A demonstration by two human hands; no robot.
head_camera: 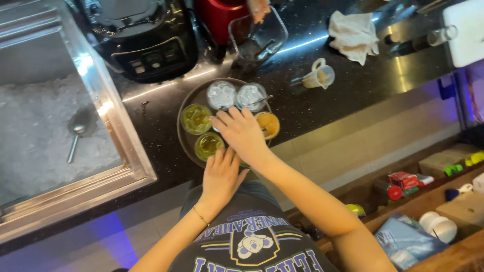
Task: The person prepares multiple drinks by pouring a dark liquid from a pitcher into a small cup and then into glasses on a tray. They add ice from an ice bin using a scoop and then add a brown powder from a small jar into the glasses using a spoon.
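Ice bin (35, 126): steel-walled well of crushed ice sunk at the left end of the black speckled counter (353, 85), a metal scoop (76, 132) lying in it. No risk that I can see.

Tray (182, 136): round dark tray of drinks at the counter's front edge, near rim about level with that edge. If I push it unevenly, I judge it could tip toward me.

Left hand (220, 175): flat on the tray's near rim, fingers together, gripping nothing. It touches the near green glass (208, 145); a nudge would slop it.

Green glass behind (195, 118): full, at the tray's left rim, untouched.

Two iced glasses (222, 94): at the far rim, the right one (250, 95) with a spoon in it. A brushed handle could tip it.

Right hand (242, 132): spread over the tray's middle, fingers apart, tips at the iced glasses. What it covers I cannot tell.

Orange glass (268, 124): right rim, against my right hand. A wrist turn would knock it.

Measuring jug (319, 76): small, clear, well apart.
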